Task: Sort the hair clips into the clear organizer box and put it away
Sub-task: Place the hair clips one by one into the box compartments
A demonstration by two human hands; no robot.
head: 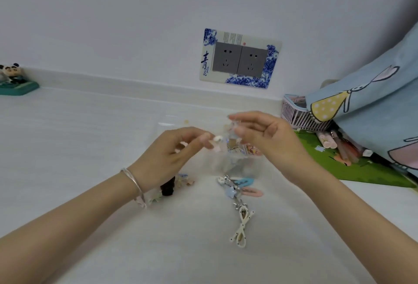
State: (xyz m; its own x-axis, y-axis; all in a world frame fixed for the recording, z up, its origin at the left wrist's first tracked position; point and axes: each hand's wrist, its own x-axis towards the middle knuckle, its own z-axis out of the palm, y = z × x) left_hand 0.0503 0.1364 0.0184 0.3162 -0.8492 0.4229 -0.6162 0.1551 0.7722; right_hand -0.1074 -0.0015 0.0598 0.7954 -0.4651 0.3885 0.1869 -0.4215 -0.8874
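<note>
At frame centre, your left hand (178, 147) pinches a small white clip (217, 139) — your right hand (267, 136) steadies the clear organizer box (228, 161) for loading — its grip unclear.

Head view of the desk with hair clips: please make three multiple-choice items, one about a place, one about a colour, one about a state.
1. Where does the pink basket stand?
A. far right of the desk, by the wall
B. far left, beside the panda figure
C. under the left hand

2. What colour is the flat snap clip lying nearest the blue one?
A. green
B. pink
C. black

3. What is the left hand doing?
A. lying flat on the desk
B. raised, pinching a small white clip
C. pressing the wall socket

Answers: 1 A, it sits beside the patterned cloth; 2 B, pale pink shows; 3 B, fingertips close on the clip above the desk.
</note>
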